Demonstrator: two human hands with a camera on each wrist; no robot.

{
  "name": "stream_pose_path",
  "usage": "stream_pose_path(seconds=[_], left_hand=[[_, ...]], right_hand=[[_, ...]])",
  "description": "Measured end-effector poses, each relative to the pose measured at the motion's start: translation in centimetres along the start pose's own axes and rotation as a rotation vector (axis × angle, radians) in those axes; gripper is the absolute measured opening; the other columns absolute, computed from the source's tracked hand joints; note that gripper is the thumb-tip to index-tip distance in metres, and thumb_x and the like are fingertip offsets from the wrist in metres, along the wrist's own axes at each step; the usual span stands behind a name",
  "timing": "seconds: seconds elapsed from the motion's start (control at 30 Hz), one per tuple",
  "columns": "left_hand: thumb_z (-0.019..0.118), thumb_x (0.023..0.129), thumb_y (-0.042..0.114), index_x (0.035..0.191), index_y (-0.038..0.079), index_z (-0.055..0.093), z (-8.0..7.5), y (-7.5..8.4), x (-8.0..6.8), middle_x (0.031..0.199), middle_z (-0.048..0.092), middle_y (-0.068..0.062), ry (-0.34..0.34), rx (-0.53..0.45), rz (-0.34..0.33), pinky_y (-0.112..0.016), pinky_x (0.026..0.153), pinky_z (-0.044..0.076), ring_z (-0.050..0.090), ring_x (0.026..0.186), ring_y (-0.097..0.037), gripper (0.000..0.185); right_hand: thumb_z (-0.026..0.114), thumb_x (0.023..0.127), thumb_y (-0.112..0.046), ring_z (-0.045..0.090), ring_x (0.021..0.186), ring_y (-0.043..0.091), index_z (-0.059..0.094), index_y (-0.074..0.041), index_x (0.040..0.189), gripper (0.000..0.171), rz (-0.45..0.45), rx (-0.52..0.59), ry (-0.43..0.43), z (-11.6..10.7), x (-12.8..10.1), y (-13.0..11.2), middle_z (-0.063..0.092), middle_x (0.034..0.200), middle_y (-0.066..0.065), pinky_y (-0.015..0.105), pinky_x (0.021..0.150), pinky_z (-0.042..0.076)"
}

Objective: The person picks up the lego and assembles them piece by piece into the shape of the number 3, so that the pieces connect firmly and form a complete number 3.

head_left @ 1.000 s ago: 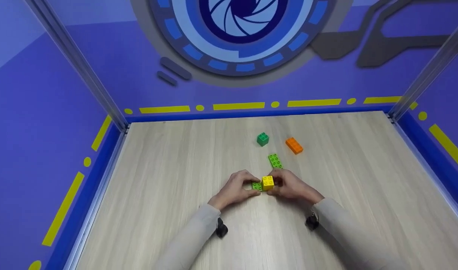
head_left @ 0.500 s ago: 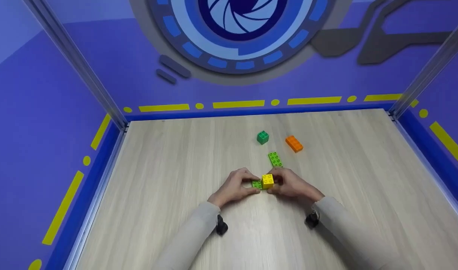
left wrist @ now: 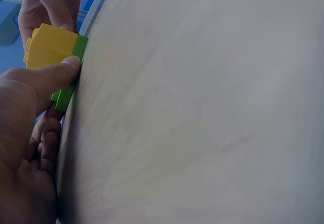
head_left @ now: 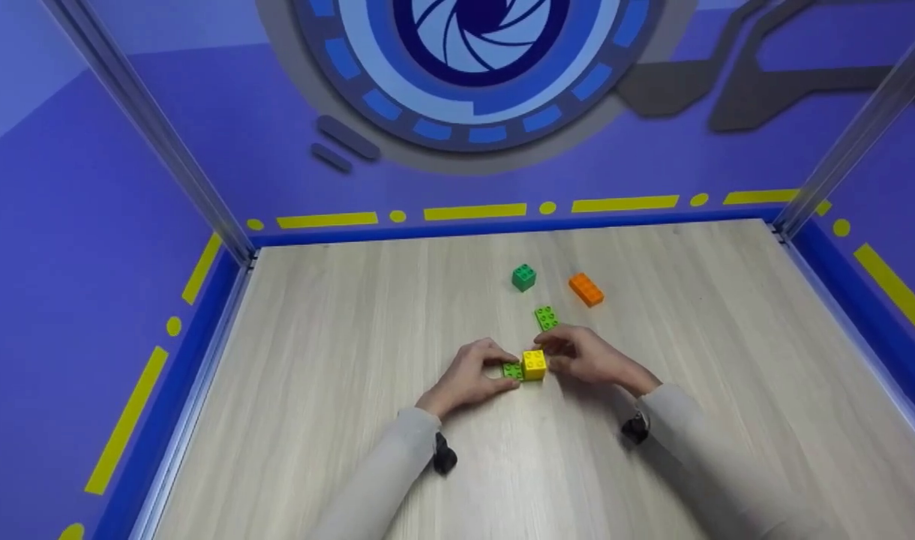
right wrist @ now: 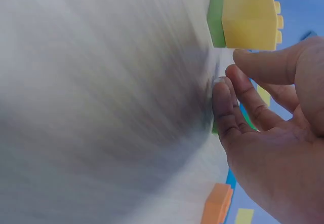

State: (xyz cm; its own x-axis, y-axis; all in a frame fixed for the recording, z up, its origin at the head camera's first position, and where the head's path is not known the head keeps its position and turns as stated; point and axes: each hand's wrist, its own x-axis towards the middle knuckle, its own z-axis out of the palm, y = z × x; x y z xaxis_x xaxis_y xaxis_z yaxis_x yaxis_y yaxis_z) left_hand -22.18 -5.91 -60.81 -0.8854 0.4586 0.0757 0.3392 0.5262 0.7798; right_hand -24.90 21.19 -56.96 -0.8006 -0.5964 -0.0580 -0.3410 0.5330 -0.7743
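Note:
A yellow building brick [head_left: 534, 364] sits on the right end of a flat light green brick [head_left: 512, 371] on the table. My left hand [head_left: 469, 379] pinches the green brick between thumb and fingers; in the left wrist view the thumb presses its near side, just under the yellow brick [left wrist: 49, 46]. Just right of the stack is my right hand [head_left: 589, 358], its fingers loosely bent and apart from the yellow brick [right wrist: 249, 21], holding nothing. A second flat light green brick [head_left: 546, 318] lies behind the right fingertips, partly covered by them.
Farther back on the wooden table [head_left: 337, 322] stand a dark green brick [head_left: 524, 277] and, to its right, an orange brick [head_left: 586, 289]. Blue panels [head_left: 165, 135] wall the table at the back and both sides.
My right hand has let go of the yellow brick and moved slightly right and away from me, covering part of the second green brick. The left hand keeps its pinch.

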Motion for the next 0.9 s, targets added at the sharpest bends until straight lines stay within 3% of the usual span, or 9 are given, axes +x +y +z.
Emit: stream_pose_path(seconds=[0.4,0.9], left_hand=[[0.087,0.092,0.032,0.124,0.021,0.081,0.2,0.1,-0.2,0.110,0.069,0.007,-0.012,-0.010,-0.040,-0.027,0.099,0.052,0.062,0.109,-0.007,0.035],[0.089,0.090,0.031,0.128,0.019,0.079,0.2,0.1,-0.1,0.114,0.068,0.008,-0.019,-0.034,-0.048,-0.030,0.104,0.052,0.061,0.112,-0.007,0.040]], right_hand=[[0.071,0.098,0.001,0.067,0.111,0.034,0.068,0.002,0.135,0.037,0.004,-0.026,0.050,-2.5,1.0,-0.7,0.070,0.125,0.019,0.056,0.099,0.059],[0.073,0.100,-0.011,0.066,0.113,0.035,0.067,-0.001,0.137,0.039,0.107,-0.051,0.158,-5.0,2.1,-0.6,0.069,0.130,0.022,0.057,0.100,0.057]])
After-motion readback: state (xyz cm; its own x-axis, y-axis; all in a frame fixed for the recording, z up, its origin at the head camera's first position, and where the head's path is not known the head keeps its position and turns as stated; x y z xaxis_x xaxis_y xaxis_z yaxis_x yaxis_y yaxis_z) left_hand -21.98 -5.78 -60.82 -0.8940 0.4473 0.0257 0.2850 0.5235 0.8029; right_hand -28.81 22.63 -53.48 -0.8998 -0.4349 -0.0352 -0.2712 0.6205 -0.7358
